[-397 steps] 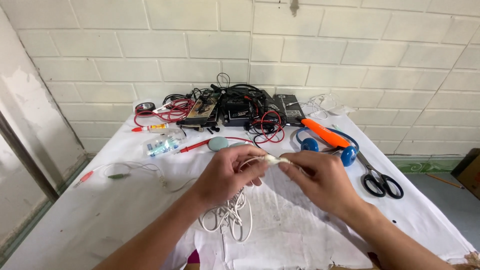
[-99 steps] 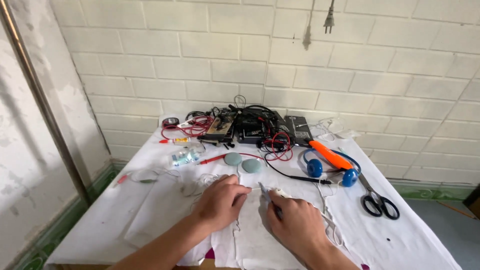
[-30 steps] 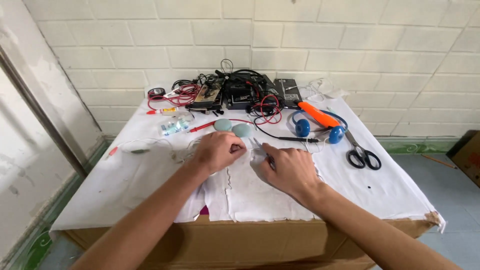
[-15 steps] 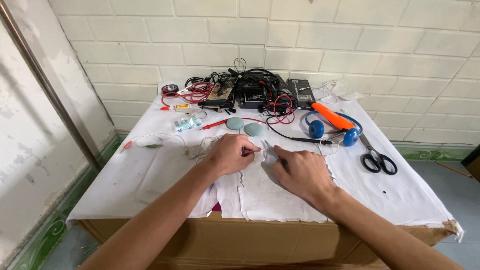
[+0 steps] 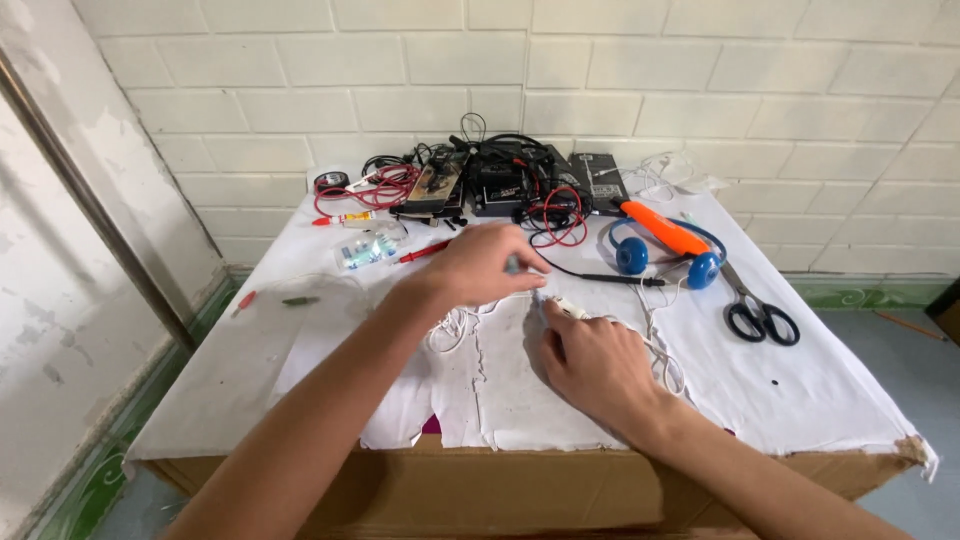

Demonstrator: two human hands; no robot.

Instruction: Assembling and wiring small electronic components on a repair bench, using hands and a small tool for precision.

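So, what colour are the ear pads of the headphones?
Blue, seen in the head view: the headphones lie right of both hands.

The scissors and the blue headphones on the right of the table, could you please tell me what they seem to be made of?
The scissors look like bare grey metal blades with black loop handles, probably plastic by their smooth matt look. The blue headphones seem to be glossy moulded plastic, going by the even colour of the round earcups and thin band; any padding is too small to tell.

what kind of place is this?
Probably a makeshift electronics repair bench: a paper-covered table against a white brick wall, a heap of wires and gadgets, scissors, blue headphones.
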